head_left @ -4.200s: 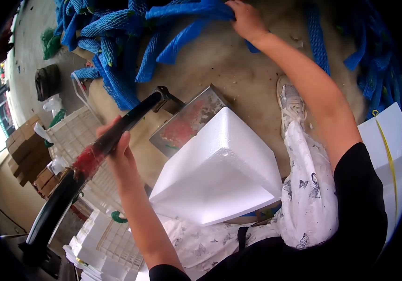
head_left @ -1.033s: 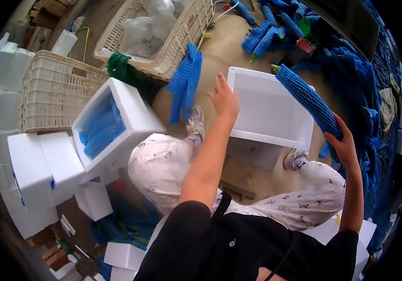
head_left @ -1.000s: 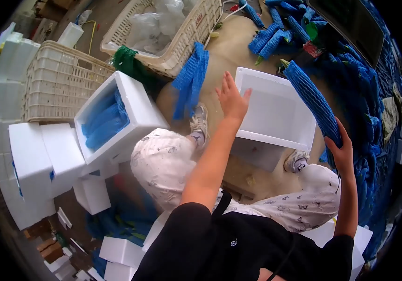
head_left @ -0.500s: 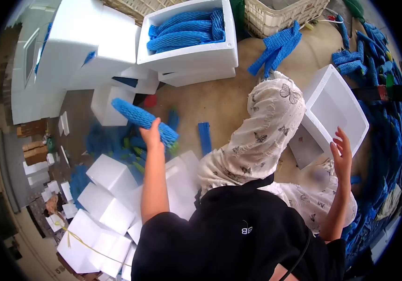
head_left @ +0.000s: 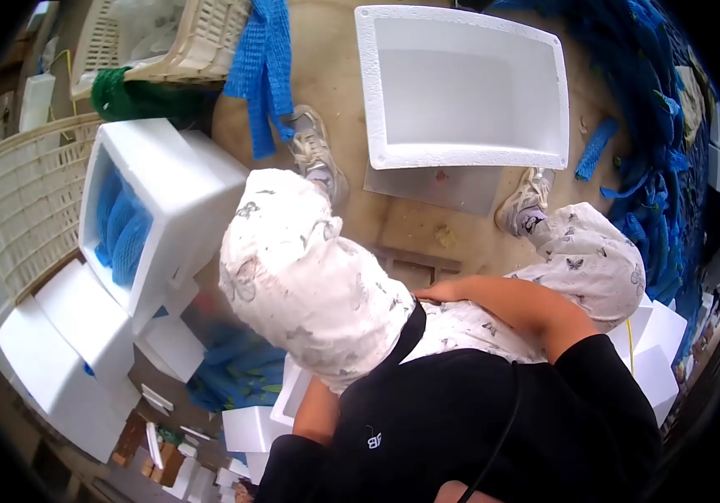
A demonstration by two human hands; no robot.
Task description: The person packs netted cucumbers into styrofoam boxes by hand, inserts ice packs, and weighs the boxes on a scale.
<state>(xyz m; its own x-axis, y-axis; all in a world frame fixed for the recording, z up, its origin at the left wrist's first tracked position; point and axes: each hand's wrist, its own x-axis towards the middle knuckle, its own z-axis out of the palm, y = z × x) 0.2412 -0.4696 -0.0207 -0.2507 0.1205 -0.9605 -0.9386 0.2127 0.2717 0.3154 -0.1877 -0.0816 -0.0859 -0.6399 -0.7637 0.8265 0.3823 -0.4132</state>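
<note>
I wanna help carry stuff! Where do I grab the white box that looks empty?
I'd try the white box by the rim on its two shorter sides, coming from outside, left and right. It looks wider than deep, so gripping both ends should balance it. Its opening faces the camera, and bare floor shows beside both ends.

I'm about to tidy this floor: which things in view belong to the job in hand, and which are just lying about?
Probably the job:
open white rectangular foam box ahead
filled white foam box at left
long blue-netted pieces inside it

Probably lying about:
green mesh bundle
cream latticed plastic crate at far left
</note>
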